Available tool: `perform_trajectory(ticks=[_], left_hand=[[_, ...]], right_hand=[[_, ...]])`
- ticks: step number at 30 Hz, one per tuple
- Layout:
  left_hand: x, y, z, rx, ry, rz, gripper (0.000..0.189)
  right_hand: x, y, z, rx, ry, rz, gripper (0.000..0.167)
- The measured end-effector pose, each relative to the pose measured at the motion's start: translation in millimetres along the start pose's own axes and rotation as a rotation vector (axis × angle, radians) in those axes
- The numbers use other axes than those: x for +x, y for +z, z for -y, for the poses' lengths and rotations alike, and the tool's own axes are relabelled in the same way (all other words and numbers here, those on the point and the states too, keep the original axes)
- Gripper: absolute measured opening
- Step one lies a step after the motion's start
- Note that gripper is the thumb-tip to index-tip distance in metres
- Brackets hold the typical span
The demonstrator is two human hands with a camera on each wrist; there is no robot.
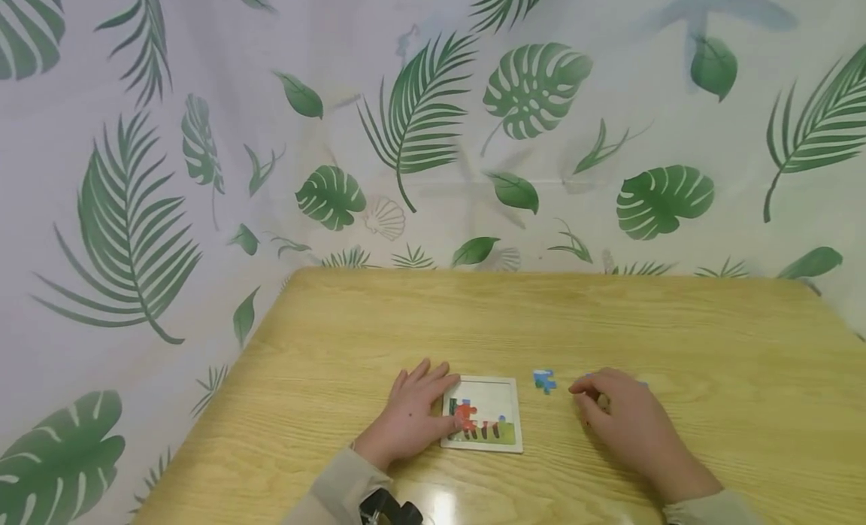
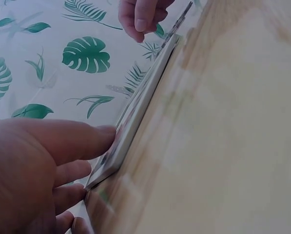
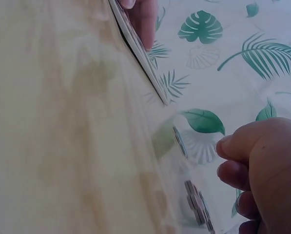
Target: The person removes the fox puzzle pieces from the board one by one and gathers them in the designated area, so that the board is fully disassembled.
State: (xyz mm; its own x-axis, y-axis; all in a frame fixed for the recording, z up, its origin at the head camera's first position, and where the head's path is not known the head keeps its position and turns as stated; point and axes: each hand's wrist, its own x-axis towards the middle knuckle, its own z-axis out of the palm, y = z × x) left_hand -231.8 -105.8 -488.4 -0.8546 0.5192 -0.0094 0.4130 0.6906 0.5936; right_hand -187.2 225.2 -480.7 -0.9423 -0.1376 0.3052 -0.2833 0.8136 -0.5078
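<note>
A small square puzzle tray (image 1: 482, 447) with a pale rim lies on the table, partly filled with red, green and striped pieces along its bottom and left. My left hand (image 1: 414, 412) rests at the tray's left side, thumb over the rim and onto the picture, the other fingers stretched along the edge. Right of the tray lies a loose blue puzzle piece (image 1: 544, 380). Over more blue pieces, mostly hidden, hovers my right hand (image 1: 629, 420), fingers loosely bent. In the right wrist view, nothing shows between its thumb and fingers, and several stacked-looking pieces (image 3: 198, 204) lie below them.
The wooden table (image 1: 379, 314) reaches back to a white curtain (image 1: 446, 232) printed with green leaves. A black strap device (image 1: 389, 508) sits on the left wrist, by the beige sleeve (image 1: 345, 484).
</note>
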Motion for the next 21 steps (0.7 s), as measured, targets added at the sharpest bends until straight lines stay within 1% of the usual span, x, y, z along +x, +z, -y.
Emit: perform_trajectory(ticks=[3, 5, 10, 12, 17, 21], left_hand=[[0.7, -0.7, -0.7, -0.002, 0.002, 0.012, 0.072], [0.8, -1.0, -1.4, -0.001, -0.003, 0.021, 0.075], [0.7, -2.3, -3.5, 0.011, -0.007, 0.03, 0.084], [0.8, -2.3, -4.2, 0.018, -0.006, 0.03, 0.086], [0.5, -1.6, -4.5, 0.026, -0.005, 0.02, 0.087], [-0.1, -1.9, -3.8, 0.025, 0.001, 0.019, 0.087]], right_hand=[[1.9, 5, 6, -0.006, -0.011, -0.027, 0.011], [3.2, 8, 11, 0.012, -0.005, -0.019, 0.011], [8.4, 19, 27, 0.076, 0.009, 0.042, 0.01], [11.7, 23, 35, 0.09, -0.001, 0.075, 0.01], [21.1, 34, 55, 0.095, -0.028, 0.163, 0.015], [27.6, 44, 67, 0.094, -0.046, 0.204, 0.017]])
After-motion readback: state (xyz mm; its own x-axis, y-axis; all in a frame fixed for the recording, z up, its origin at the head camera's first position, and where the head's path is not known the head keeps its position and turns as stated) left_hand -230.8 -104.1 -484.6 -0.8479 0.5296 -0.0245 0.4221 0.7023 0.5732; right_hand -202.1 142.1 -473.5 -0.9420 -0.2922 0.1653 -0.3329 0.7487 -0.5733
